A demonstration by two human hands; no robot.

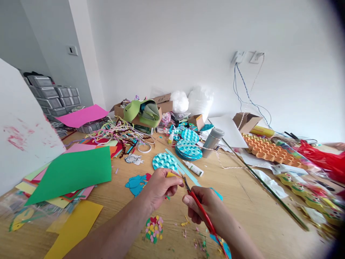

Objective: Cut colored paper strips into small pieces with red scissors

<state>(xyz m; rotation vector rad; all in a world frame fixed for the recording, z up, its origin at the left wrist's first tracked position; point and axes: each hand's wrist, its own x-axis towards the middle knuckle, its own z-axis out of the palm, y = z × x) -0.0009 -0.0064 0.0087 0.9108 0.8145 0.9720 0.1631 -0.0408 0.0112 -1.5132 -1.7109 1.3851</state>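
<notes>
My left hand [161,185] pinches a small piece of yellow paper [174,176] between thumb and fingers. Red-handled scissors [201,208] are in my right hand [206,207], their blades pointing up at the yellow paper's right end. Whether the blades touch the paper is hard to make out. Just left of my left hand lies a blue fish cutout [136,184], partly hidden by that hand. A pile of small coloured paper dots [154,228] sits below, between my forearms. Paper scraps [201,244] are scattered beside it.
Coloured paper sheets, a green one [72,174] on top, cover the left side. Behind my hands stand a grey flask [212,142], a white glue bottle [194,168] and woven blue discs [188,149]. A long green stick [269,183] and an orange egg tray [272,151] lie right.
</notes>
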